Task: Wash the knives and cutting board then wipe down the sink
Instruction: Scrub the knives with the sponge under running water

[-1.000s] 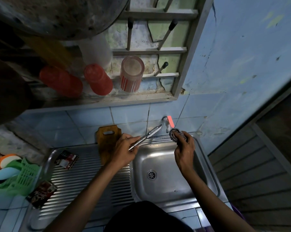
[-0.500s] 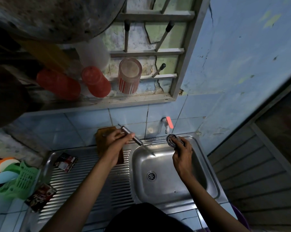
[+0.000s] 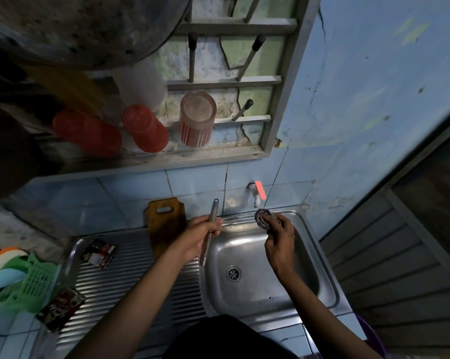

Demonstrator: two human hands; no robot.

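Observation:
My left hand [image 3: 198, 235] grips a metal knife [image 3: 213, 213] at the sink's left rim; its handle points up toward the tiled wall and its blade hangs down below my fist. My right hand [image 3: 279, 239] is closed on a dark scouring pad [image 3: 262, 218] over the far right part of the steel sink basin [image 3: 247, 294]. A brown wooden cutting board [image 3: 165, 224] leans upright against the wall, just left of my left hand. No water runs from the tap [image 3: 256, 194].
The ribbed steel drainboard [image 3: 130, 278] carries two dark sachets [image 3: 99, 252]. A green basket [image 3: 34, 281] holding coloured utensils sits at the far left. Above the tiles, a wall rack holds a striped cup [image 3: 196, 120] and red cups [image 3: 146, 128].
My left hand has turned the knife from pointing at the tap, across the basin, to standing handle-up with the blade down. My right hand with the pad has barely shifted.

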